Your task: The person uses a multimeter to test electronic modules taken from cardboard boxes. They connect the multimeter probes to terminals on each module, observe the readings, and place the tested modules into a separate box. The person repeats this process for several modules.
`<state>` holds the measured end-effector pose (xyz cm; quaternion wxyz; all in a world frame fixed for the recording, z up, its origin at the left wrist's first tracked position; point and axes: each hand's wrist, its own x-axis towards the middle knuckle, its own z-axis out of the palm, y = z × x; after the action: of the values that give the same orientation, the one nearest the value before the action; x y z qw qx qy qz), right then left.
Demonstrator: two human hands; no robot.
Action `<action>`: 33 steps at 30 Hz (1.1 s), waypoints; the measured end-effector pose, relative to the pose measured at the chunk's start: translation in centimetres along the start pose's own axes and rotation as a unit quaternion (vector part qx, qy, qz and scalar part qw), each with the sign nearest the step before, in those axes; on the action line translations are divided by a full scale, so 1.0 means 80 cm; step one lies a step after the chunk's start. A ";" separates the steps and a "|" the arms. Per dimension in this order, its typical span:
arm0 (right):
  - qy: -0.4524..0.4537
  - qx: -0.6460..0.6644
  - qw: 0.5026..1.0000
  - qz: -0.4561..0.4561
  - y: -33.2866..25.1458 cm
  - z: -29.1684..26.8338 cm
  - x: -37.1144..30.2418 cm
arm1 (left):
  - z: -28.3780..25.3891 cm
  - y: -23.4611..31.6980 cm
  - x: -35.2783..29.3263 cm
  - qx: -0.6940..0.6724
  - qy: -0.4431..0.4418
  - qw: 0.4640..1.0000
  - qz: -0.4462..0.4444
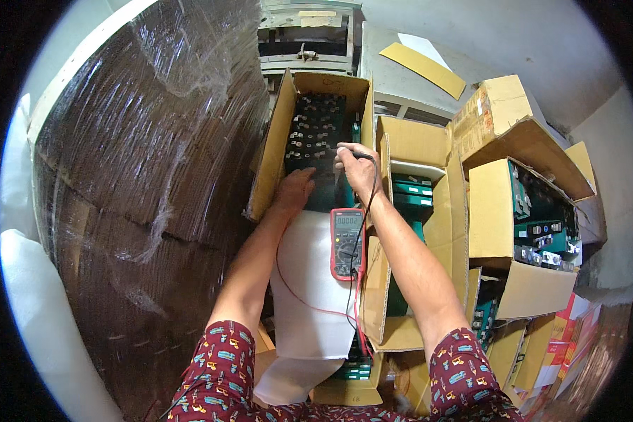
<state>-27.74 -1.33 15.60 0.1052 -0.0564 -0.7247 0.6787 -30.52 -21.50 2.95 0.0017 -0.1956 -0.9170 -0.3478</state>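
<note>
The right grip pinches a black probe, battery cells ahead-left of it and the multimeter nearer the body; the left grip's hold is unclear; testing seems under way, its finished share untellable.

There are two hands, one multimeter, two sleeves.

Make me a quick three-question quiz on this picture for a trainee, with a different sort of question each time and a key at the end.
1. Which hand holds the black probe?
2. Fill in: The sheet beside the red-edged meter is ____ in colour.
3. True or false: The meter's screen is turned away from the camera.

Key: 1. The right hand. 2. White. 3. False.
</note>
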 end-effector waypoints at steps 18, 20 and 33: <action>-0.139 -0.181 0.973 0.017 0.014 -0.024 -0.032 | -0.049 0.081 -0.123 0.140 -0.035 0.985 0.098; -0.142 -0.214 0.966 -0.017 0.023 -0.022 -0.041 | -0.048 0.082 -0.133 0.110 -0.037 0.988 0.101; -0.208 -0.269 0.940 0.030 0.039 -0.024 -0.037 | -0.046 0.087 -0.150 0.056 0.009 0.992 0.113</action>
<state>-24.61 0.12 12.37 -0.0871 0.0379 -0.8838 0.4582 -17.40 -23.42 8.49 0.0607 -0.2946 -0.9068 -0.2954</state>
